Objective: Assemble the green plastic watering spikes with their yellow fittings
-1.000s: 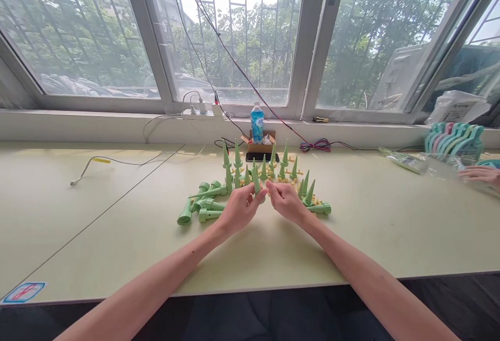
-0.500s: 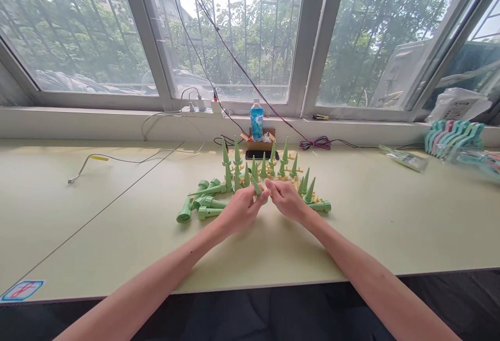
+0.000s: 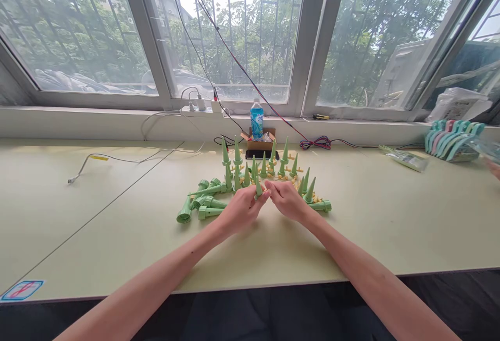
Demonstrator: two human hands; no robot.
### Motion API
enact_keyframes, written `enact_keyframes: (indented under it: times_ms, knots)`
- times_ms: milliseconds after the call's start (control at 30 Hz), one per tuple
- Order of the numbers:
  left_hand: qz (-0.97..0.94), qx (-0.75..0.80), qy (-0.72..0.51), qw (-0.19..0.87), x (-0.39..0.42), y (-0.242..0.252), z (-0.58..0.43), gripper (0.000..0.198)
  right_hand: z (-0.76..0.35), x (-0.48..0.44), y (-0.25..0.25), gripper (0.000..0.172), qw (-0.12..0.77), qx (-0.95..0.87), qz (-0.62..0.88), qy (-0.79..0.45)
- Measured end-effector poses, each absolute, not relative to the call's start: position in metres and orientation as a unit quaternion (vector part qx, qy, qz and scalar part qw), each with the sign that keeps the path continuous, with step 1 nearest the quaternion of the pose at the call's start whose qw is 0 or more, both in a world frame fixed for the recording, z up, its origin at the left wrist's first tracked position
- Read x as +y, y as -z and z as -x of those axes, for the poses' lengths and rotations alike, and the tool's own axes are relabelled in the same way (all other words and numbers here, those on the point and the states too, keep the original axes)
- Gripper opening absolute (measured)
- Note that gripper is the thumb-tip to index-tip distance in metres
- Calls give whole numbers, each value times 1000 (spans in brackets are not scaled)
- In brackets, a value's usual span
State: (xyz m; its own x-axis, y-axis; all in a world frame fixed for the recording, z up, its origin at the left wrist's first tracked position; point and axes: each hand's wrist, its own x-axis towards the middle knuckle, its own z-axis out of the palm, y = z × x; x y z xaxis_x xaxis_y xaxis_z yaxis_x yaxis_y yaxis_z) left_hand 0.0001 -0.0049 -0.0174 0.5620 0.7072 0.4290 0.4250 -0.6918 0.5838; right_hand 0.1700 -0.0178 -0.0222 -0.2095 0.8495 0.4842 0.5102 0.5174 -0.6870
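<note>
My left hand (image 3: pixel 242 209) is closed around a green plastic watering spike (image 3: pixel 258 187), its pointed tip upward. My right hand (image 3: pixel 288 200) meets it from the right, thumb and finger pinched close to the spike; whatever lies between those fingertips is too small to make out. Behind both hands stand several more green spikes (image 3: pixel 285 152), points up, with small yellow valves (image 3: pixel 300 169) among them. Left of my left hand, several green spikes (image 3: pixel 213 202) lie on their sides. Another lying spike (image 3: pixel 321 206) is just beyond my right wrist.
A blue-labelled bottle (image 3: pixel 257 121) stands in a small cardboard box (image 3: pixel 261 144) behind a dark phone (image 3: pixel 253 154). Cables (image 3: pixel 315 143) run along the back. Pastel hangers (image 3: pixel 453 140) sit at the right, where another person's hand (image 3: pixel 492 168) shows at the edge.
The spike in my left hand has turned from leaning left to nearly upright. My right hand has barely moved. Another person's hand has appeared at the right edge, and the plastic there has shifted.
</note>
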Motion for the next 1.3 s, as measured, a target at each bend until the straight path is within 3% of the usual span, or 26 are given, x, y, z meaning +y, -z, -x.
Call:
enact_keyframes:
  times_ms: [1300]
  knots:
    - [-866, 309, -328, 217, -9, 9, -4, 36, -174, -20, 18, 41, 408, -775, 452, -171]
